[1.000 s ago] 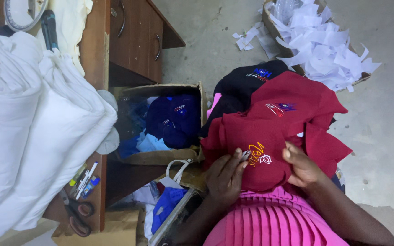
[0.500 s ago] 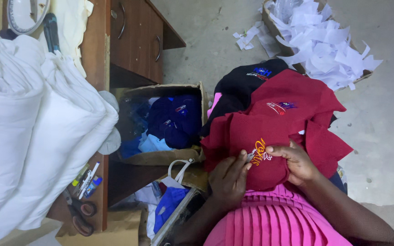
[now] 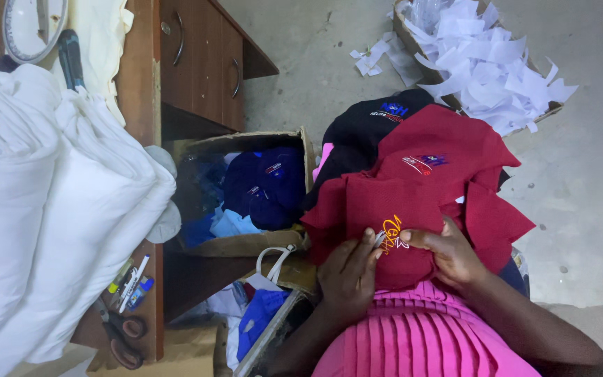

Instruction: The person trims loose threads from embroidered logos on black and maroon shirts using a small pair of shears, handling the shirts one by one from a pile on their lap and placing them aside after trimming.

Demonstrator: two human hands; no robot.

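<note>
- The left hand [image 3: 349, 274] lies flat on a maroon garment [image 3: 392, 216] in the person's lap, fingers stretched out and together, pressing the cloth rather than gripping it.
- The right hand [image 3: 449, 253] rests on the same garment, fingers loosely curled, its thumb reaching toward the embroidered emblem [image 3: 392, 234]; whether it pinches anything cannot be told.
- That emblem is orange and white stitching, sitting between the 2 hands.
- A second maroon piece [image 3: 448, 150] lies just behind, bearing a small red-and-blue emblem; a black garment [image 3: 378, 122] with a blue-and-red emblem lies beyond it.
- 1 open cardboard box [image 3: 246, 241] stands left of the lap, holding navy and light blue clothes.
- A second cardboard box [image 3: 549, 108] on the concrete floor holds white paper scraps [image 3: 483, 59], with some spilled beside it.
- On the table [image 3: 141, 84] at left lie folded white fabric [image 3: 43, 216], 1 pair of scissors [image 3: 121, 335] and a few markers [image 3: 130, 281].
</note>
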